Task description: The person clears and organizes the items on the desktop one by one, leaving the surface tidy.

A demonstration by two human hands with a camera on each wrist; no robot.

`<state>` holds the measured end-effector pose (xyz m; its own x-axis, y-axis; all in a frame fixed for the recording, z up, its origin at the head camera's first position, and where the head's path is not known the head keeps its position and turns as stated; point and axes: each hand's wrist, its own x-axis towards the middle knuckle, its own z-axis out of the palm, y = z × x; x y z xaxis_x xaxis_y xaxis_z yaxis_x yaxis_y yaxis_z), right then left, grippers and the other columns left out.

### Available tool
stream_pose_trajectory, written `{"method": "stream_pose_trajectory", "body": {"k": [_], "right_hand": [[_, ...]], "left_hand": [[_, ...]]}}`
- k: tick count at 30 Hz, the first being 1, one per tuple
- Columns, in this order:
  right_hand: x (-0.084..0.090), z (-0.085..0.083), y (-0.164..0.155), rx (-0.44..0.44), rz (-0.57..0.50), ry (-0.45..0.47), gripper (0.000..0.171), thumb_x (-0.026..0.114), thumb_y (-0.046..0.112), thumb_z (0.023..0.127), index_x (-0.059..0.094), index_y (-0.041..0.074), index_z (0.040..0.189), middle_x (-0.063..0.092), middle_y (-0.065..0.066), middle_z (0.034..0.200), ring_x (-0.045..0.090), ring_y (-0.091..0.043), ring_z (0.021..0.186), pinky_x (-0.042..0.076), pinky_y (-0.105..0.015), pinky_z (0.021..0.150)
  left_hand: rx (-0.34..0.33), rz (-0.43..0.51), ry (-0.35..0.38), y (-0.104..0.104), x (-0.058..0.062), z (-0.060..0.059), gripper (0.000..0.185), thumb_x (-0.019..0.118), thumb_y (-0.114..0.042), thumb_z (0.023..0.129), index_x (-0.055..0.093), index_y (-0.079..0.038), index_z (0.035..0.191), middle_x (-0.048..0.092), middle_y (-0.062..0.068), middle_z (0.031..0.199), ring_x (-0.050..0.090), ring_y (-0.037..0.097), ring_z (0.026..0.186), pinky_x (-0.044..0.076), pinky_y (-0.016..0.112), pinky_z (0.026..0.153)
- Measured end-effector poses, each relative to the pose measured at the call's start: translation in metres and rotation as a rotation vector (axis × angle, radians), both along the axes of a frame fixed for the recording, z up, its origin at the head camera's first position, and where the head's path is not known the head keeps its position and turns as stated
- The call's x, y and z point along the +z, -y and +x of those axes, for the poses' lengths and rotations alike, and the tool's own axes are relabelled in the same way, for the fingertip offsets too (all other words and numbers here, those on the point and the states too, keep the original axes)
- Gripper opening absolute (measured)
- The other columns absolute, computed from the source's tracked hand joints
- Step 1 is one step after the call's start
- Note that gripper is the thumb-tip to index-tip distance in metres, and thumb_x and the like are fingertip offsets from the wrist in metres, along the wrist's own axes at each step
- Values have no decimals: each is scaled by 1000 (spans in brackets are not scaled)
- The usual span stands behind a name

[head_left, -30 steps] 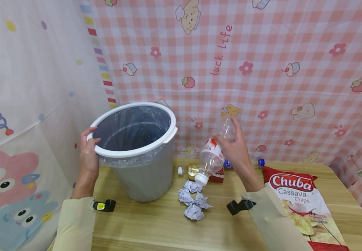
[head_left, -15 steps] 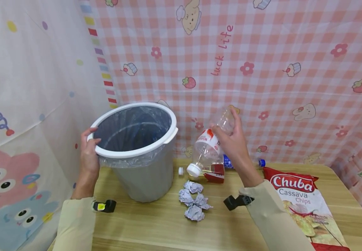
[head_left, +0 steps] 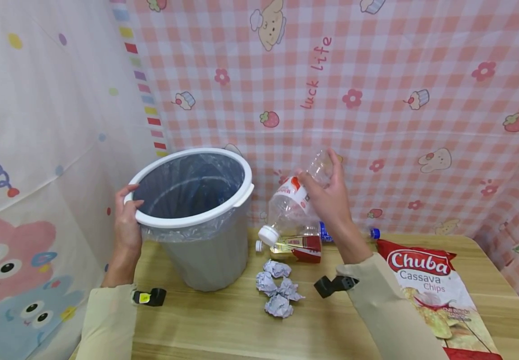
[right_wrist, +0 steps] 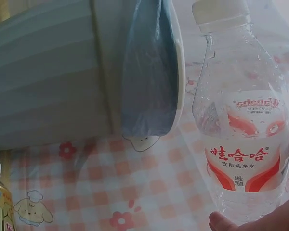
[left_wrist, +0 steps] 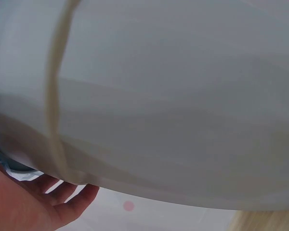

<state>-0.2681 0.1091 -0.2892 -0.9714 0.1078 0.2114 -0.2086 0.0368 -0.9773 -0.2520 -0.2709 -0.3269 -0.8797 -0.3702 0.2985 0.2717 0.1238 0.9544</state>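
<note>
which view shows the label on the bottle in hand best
The right wrist view: the bottle fills the frame and its red and white label reads clearly. The head view shows the bottle tilted in the right hand, label small. The left wrist view shows none of it.

Crumpled paper balls (head_left: 277, 289) lie near a chips bag (head_left: 430, 290)

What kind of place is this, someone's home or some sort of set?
It looks like a staged corner rather than a lived-in room: cartoon-print cloths hang as walls around a wooden table, where a lined bin, crumpled paper balls, bottles and a chips bag are laid out.
</note>
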Motion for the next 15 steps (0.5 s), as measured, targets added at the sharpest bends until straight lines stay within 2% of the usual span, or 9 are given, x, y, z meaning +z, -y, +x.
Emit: {"method": "stream_pose_trajectory", "body": {"k": [5, 8, 15], "right_hand": [[5, -1, 4, -26, 12, 28, 91, 72, 56, 82, 12, 56, 150, 9, -12, 165, 35, -40, 139, 37, -60, 105], [8, -1, 6, -43, 15, 29, 92, 72, 59, 81, 11, 55, 151, 7, -8, 166, 21, -39, 146, 27, -63, 110], [12, -5, 10, -66, -30, -3, 95, 71, 57, 83, 10, 47, 154, 9, -3, 165, 22, -33, 147, 25, -57, 113]], "left_hand": [[3, -1, 7, 0, 0, 0, 45, 26, -17, 100, 37, -22, 144, 29, 2, 157, 34, 23, 136, 27, 39, 113], [3, -1, 4, -1, 1, 1, 45, 26, -17, 100, 38, -22, 144, 29, 1, 157, 33, 23, 136, 26, 39, 113], [2, 4, -1, 0, 1, -1, 45, 27, -17, 100, 38, -22, 143, 29, 2, 157, 33, 23, 136, 27, 39, 113]]}}
